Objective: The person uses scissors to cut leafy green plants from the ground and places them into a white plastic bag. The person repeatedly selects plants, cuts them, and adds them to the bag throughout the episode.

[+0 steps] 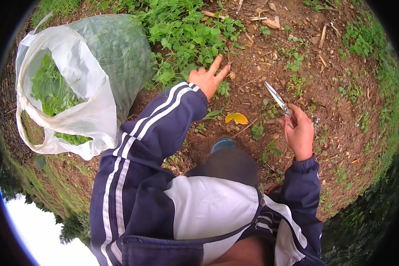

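My left hand (208, 77) reaches over the soil at the edge of a patch of leafy green plants (193, 36), its fingers spread and nothing seen in them. My right hand (299, 131) grips a pair of scissors (282, 101) by the red handles. The metal blades look nearly together and point up and to the left, over bare soil. To the left of my left arm lies a translucent plastic bag (69, 116) filled with cut greens (55, 86), its mouth facing me. A yellow leaf (236, 118) rests on the ground between my hands.
Brown soil (252, 69) with stones (272, 22), dry stalks (323, 36) and small weeds spreads ahead and to the right. The toe of a blue-green shoe (223, 144) shows below the yellow leaf. Grass grows along the far right.
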A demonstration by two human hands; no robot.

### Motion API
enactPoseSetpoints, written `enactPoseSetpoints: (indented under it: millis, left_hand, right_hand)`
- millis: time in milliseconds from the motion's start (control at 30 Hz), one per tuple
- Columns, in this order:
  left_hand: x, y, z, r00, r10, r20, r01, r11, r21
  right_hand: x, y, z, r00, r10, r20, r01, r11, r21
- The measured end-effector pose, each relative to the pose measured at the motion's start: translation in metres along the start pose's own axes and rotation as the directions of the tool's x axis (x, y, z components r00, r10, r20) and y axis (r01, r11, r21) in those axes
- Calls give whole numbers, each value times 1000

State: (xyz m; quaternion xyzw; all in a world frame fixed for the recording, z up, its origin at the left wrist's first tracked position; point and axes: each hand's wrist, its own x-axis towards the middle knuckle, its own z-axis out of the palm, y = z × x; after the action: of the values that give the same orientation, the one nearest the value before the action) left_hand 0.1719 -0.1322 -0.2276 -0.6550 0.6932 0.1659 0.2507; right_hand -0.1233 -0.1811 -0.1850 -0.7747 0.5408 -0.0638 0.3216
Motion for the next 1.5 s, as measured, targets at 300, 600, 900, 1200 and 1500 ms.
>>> enactPoseSetpoints:
  millis: [300, 600, 900, 1200, 1500]
  left_hand:
    - [-1, -44, 33, 976, -169, -136, 179, 982, 62]
    - [-3, -41, 26, 939, -25, -342, 45, 998, 50]
    - [-18, -76, 17, 942, -30, -334, -11, 993, -121]
    - [-62, -134, 23, 422, -200, -884, 23, 978, -210]
    - [-111, -246, 42, 299, -855, -423, -781, 35, -623]
  right_hand:
    - [37, -50, 53, 942, -320, 104, 334, 927, -172]
    - [84, -79, 102, 856, -506, 105, 490, 730, -477]
    - [86, -83, 122, 855, -497, 145, 518, 808, -282]
    - [52, -63, 101, 880, -471, 66, 475, 866, -158]
    - [49, -60, 83, 891, -453, 40, 453, 876, -166]
